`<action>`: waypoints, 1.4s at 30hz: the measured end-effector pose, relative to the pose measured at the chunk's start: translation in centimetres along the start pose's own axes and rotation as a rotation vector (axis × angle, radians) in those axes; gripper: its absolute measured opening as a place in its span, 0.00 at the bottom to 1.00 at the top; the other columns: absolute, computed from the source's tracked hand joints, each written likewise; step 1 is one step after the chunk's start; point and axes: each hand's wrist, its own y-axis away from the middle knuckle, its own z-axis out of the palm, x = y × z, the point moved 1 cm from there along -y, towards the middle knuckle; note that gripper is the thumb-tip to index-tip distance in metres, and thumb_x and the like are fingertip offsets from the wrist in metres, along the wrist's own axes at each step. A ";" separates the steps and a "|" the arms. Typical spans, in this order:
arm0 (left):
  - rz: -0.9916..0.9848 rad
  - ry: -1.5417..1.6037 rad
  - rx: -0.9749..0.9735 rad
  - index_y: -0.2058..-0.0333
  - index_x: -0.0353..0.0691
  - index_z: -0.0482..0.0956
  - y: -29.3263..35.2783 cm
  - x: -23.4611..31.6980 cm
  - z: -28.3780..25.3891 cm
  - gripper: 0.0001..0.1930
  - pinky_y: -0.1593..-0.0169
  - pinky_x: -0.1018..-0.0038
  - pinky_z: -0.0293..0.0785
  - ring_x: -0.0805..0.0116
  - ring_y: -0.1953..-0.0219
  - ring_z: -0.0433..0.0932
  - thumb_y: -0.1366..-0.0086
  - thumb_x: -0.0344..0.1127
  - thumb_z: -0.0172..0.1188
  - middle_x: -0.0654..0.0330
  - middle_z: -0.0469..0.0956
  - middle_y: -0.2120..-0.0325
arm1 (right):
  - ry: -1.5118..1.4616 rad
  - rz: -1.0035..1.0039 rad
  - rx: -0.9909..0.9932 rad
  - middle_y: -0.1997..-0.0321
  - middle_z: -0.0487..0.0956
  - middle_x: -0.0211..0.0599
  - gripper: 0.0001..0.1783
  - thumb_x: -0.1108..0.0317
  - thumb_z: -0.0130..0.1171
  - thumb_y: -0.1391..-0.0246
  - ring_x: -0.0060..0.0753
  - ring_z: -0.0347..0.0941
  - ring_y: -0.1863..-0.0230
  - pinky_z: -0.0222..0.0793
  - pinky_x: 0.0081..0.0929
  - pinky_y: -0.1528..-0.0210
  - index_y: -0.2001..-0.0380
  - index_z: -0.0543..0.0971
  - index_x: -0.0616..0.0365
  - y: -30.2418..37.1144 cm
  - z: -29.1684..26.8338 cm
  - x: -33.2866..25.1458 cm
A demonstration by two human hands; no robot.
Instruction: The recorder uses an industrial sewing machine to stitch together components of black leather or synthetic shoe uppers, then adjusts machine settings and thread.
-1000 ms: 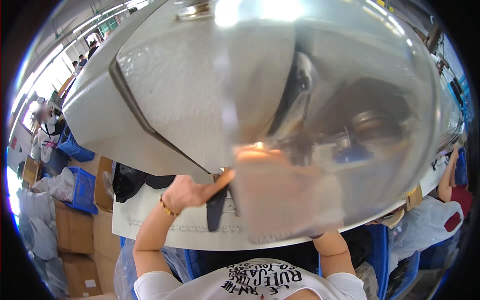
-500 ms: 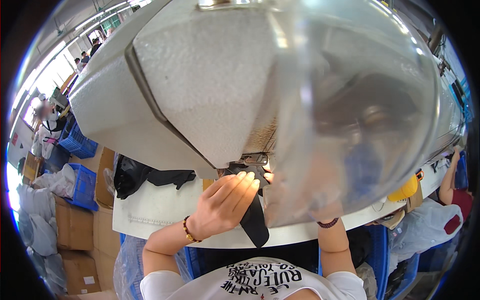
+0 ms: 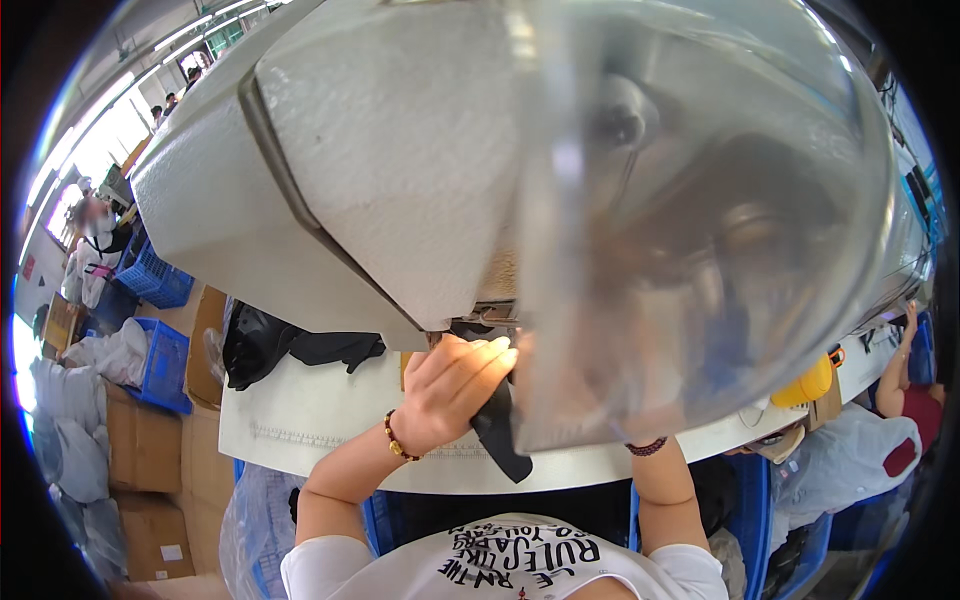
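A large pale grey sewing machine head [image 3: 390, 150] fills the upper middle of the view. Beneath its lower edge, beside a small metal part [image 3: 495, 313], my left hand [image 3: 450, 390] is closed with fingers pressed together on a black fabric strip [image 3: 500, 440]. The strip's pointed end trails toward me over the white table [image 3: 330, 405]. A clear curved plastic cover [image 3: 740, 330] stands in front of my right hand [image 3: 640, 390]. Through it that hand is only a smear beside the machine, so its fingers cannot be made out.
More black fabric [image 3: 335, 347] lies on the table at left. Blue crates [image 3: 163, 370], bagged goods and cardboard boxes [image 3: 145, 440] stand on the floor there. On the right are a yellow object [image 3: 805, 383], a plastic bag [image 3: 850, 450] and another person's arm [image 3: 893, 365].
The whole view has shifted slightly. My left hand's fingers look more curled, and its wrist has moved a little away from me. The strip's trailing end sits slightly farther up.
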 end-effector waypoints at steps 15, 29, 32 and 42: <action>0.233 -0.167 -0.255 0.58 0.46 0.78 -0.5 -0.6 -1.9 0.21 0.65 0.74 0.74 0.71 0.63 0.76 0.55 0.30 0.54 0.68 0.77 0.60 | 0.014 -0.044 0.075 0.71 0.76 0.34 0.16 0.77 0.56 0.62 0.36 0.74 0.69 0.70 0.32 0.65 0.65 0.77 0.50 -0.7 0.5 -0.7; 0.268 -0.104 -0.481 0.53 0.41 0.72 -1.3 -0.6 -2.9 0.23 0.58 0.70 0.71 0.67 0.59 0.73 0.53 0.33 0.56 0.63 0.73 0.56 | -0.457 0.195 0.024 0.64 0.78 0.34 0.15 0.71 0.58 0.58 0.38 0.74 0.61 0.68 0.35 0.53 0.62 0.77 0.53 0.1 1.2 1.1; 0.286 -0.162 -0.443 0.56 0.40 0.74 -1.5 -0.1 -2.6 0.24 0.59 0.72 0.71 0.68 0.59 0.73 0.57 0.33 0.57 0.64 0.73 0.56 | -0.351 0.135 -0.061 0.60 0.78 0.36 0.17 0.69 0.59 0.57 0.38 0.73 0.57 0.67 0.35 0.51 0.60 0.76 0.54 0.4 0.3 1.4; 0.267 -0.101 -0.382 0.74 0.35 0.76 -1.3 -0.8 -2.0 0.13 0.67 0.74 0.73 0.68 0.72 0.74 0.64 0.29 0.57 0.60 0.75 0.74 | -0.403 0.109 0.036 0.63 0.77 0.36 0.13 0.69 0.55 0.56 0.38 0.74 0.60 0.68 0.35 0.54 0.63 0.76 0.55 -0.8 -0.8 0.7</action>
